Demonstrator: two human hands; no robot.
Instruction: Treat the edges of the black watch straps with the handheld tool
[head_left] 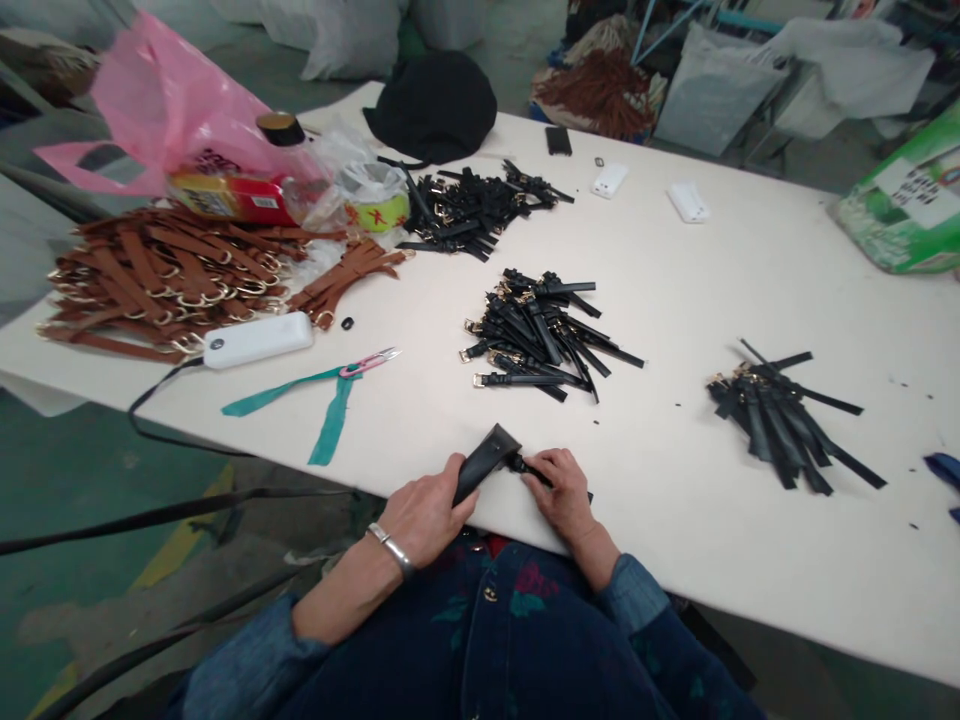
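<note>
At the table's front edge my left hand (424, 515) is wrapped round a wide black leather strap (486, 460), its far end raised. Close to that end, my right hand (564, 500) pinches a narrow black buckle strap (537, 472); most of this strap is hidden under the fingers. I cannot tell whether the two straps are joined. Beyond my hands lies a pile of black buckle straps (536, 335) with gold buckles. Another bunch of black straps (787, 415) rests to the right.
Pink thread snips (367, 364) with teal ribbon lie left, near a white power bank (259, 340) with a cable. Brown straps (165, 270), a pink bag (172, 110) and a black cap (435, 105) stand behind. A green bag (904, 200) is at the far right.
</note>
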